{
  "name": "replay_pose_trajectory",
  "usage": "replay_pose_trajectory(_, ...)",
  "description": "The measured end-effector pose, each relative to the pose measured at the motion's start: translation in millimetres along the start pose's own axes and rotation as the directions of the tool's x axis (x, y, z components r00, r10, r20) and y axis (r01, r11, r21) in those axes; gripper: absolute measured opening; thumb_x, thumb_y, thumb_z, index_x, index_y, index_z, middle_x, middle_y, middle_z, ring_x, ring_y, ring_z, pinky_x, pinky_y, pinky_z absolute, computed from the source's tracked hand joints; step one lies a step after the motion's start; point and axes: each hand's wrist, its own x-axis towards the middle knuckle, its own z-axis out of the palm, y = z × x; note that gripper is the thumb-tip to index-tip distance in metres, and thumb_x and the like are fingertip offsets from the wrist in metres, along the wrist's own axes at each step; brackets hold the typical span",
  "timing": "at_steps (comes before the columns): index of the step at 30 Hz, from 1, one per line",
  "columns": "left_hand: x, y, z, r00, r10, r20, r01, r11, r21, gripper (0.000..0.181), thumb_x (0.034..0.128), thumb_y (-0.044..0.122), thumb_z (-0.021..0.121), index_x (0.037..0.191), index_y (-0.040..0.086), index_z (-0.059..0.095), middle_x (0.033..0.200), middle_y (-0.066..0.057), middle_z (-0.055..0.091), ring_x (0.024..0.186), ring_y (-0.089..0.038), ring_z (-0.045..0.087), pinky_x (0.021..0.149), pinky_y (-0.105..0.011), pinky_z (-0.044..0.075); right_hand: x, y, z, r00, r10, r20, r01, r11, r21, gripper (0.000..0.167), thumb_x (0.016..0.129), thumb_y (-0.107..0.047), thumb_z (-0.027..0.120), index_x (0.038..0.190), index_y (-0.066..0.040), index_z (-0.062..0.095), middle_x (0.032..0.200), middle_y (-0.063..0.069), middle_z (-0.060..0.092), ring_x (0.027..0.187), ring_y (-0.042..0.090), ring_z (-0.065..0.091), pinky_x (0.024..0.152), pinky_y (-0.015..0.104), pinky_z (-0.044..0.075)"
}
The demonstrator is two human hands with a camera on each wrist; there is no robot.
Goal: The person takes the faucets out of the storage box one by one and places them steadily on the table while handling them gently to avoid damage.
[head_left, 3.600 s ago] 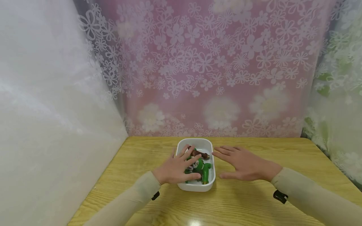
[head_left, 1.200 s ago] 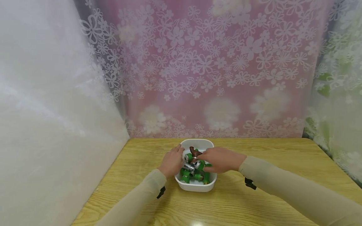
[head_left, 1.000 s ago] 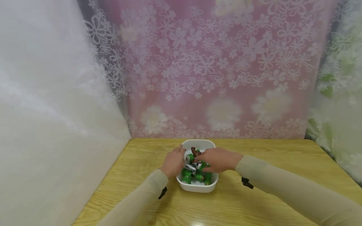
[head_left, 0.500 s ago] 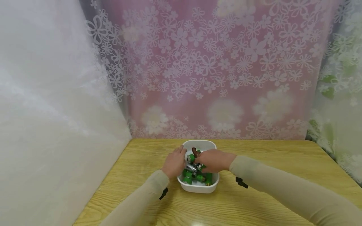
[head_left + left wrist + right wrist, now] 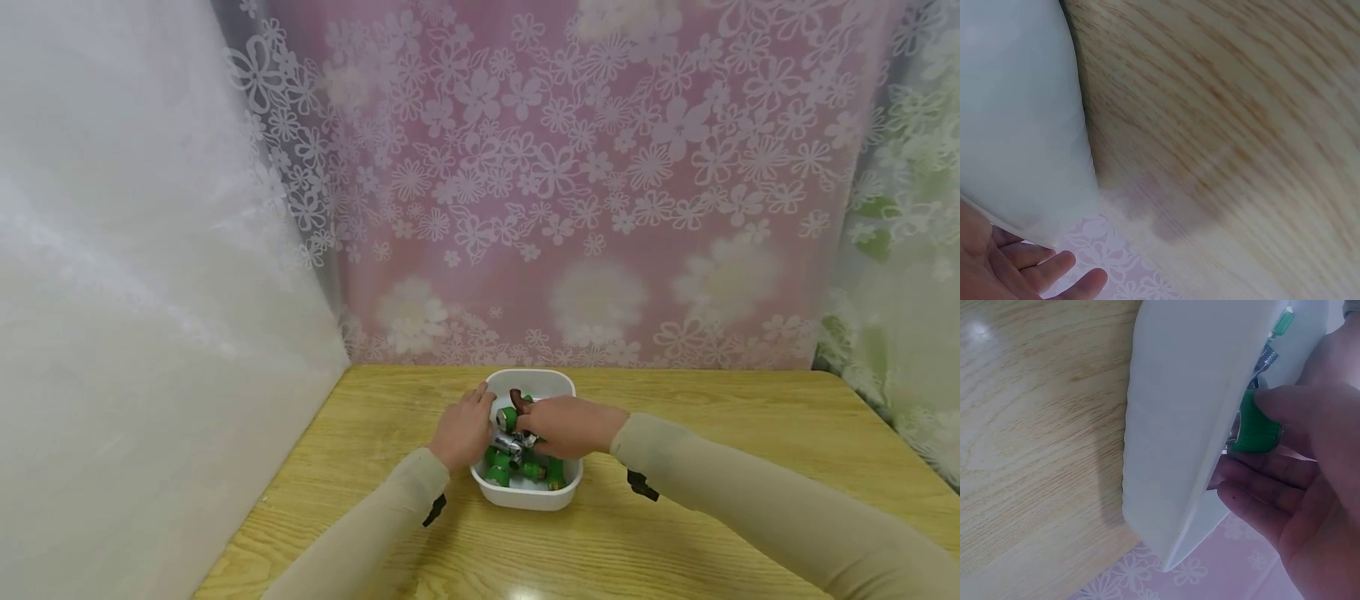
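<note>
The right hand (image 5: pixel 573 427) has its grip closed round a green knob (image 5: pixel 1257 428) inside the white tub (image 5: pixel 528 500); likely hard, fairly light, perhaps slick, best pinched round its sides. The left hand (image 5: pixel 460 429), fingers relaxed, touches the tub's left rim

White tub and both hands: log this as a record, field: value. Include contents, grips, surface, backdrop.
container: white tub, standing on the table
contents: several green pipe fittings, a brown fitting, a silver metal fitting
count: cannot tell, right hand covers some
left_hand: left hand at the tub's left rim, holding no fitting in view
right_hand: over the tub, pinching a green fitting
held_part_lifted: cannot tell
surface: wood-grain table
backdrop: pink floral sheet
</note>
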Motion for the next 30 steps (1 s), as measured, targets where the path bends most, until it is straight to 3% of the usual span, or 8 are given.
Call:
replay_pose_trajectory(8,0.1,0.2,-1.4,1.000,0.015,0.004,-0.015,1.000,0.016,0.044,0.0994,0.018,0.060,0.141,0.006,0.053,0.157,-0.014,0.043,0.135,-0.027,0.053,0.097,-0.046,0.055,-4.5,-2.9,-6.6,0.999,-0.014,-0.048,0.013,1.000,-0.025,0.027,0.096,-0.025,0.070,0.120,-0.015,0.068,0.101,-0.002,0.069,0.086,0.008,0.064,0.073,0.029,0.056)
replay_pose_trajectory(15,1.2,-0.9,0.1,1.000,0.014,0.008,-0.015,1.000,0.009,0.044,0.0999,0.018,0.060,0.142,0.007,0.052,0.157,-0.014,0.042,0.135,-0.028,0.052,0.097,-0.047,0.054,-10.5,-4.1,-18.8,0.992,-0.044,-0.115,0.031,0.993,-0.111,0.031,0.097,-0.026,0.068,0.126,-0.014,0.066,0.105,0.001,0.070,0.090,0.014,0.066,0.078,0.035,0.056)
replay_pose_trajectory(23,-0.3,0.0,-2.3,1.000,0.019,0.007,-0.019,1.000,0.006,0.044,0.0990,0.017,0.061,0.141,0.007,0.053,0.157,-0.014,0.043,0.135,-0.028,0.053,0.096,-0.047,0.055,-16.3,-2.5,-32.7,0.991,-0.041,-0.129,0.033,0.997,-0.069,0.036,0.098,-0.022,0.066,0.133,-0.012,0.062,0.113,0.003,0.069,0.098,0.017,0.067,0.084,0.036,0.057)
replay_pose_trajectory(30,-0.7,1.1,-3.2,1.000,0.006,0.006,-0.006,1.000,0.004,0.044,0.0986,0.017,0.061,0.141,0.007,0.053,0.157,-0.014,0.043,0.135,-0.028,0.052,0.098,-0.047,0.054,-24.3,3.3,-44.6,0.992,-0.011,-0.128,0.009,1.000,-0.010,0.034,0.100,-0.023,0.063,0.133,-0.013,0.061,0.118,0.004,0.068,0.092,0.015,0.067,0.078,0.035,0.057)
